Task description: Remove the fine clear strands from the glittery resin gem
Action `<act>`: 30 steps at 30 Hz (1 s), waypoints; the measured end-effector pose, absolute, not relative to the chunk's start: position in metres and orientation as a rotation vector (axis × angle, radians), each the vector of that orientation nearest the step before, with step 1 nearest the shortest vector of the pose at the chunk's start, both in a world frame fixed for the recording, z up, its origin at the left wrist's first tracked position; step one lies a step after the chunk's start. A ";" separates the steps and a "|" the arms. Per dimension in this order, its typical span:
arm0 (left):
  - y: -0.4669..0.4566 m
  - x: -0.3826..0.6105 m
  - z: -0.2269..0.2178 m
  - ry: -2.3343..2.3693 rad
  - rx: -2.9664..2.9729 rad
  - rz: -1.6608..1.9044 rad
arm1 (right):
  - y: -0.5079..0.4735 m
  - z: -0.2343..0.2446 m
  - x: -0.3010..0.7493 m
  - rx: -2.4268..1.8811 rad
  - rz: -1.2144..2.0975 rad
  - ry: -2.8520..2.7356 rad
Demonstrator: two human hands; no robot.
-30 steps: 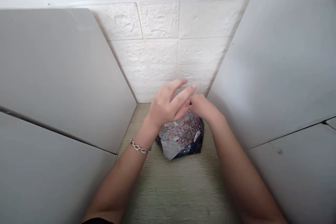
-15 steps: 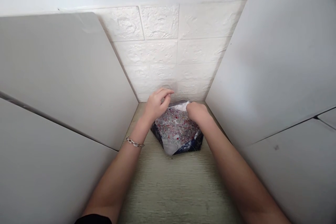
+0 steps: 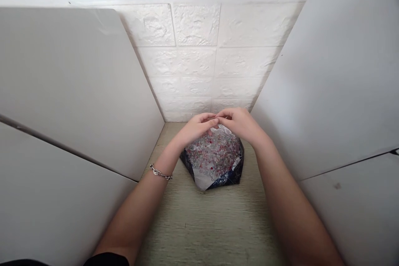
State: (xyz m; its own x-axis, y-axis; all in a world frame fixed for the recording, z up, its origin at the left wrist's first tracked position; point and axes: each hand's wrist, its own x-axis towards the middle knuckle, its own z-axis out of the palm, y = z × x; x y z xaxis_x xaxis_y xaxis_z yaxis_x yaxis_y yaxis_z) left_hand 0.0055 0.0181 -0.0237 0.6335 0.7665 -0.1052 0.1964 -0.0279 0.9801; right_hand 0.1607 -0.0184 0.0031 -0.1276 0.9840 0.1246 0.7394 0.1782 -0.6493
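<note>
Bag [image 3: 218, 174]: glossy foil-like plastic. Tabletop [image 3: 205, 224]: matt wood grain. Wall [image 3: 193, 66]: rough white brick-textured.

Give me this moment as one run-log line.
left hand: fingertips meeting right hand | both over open bag of beads | bag on table | held item: cannot tell

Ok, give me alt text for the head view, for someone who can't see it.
Two bare hands, the left hand and right hand, meet fingertip to fingertip over an open dark-blue bag filled with small pink, white and red beads. The bag sits on a pale wood-grain table, hemmed in by grey panels on both sides and a white brick-pattern wall behind.
</note>
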 end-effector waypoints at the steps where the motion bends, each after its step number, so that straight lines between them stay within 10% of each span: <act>1: 0.019 0.003 -0.023 0.835 1.599 0.542 | -0.018 0.003 0.161 -1.611 0.609 -1.904; 15: 0.027 -0.004 -0.029 0.845 1.657 0.466 | -0.021 0.018 0.170 -1.183 0.895 -1.050; 30: 0.032 -0.010 -0.043 0.922 1.790 0.437 | -0.084 0.080 0.150 -1.043 0.290 -0.880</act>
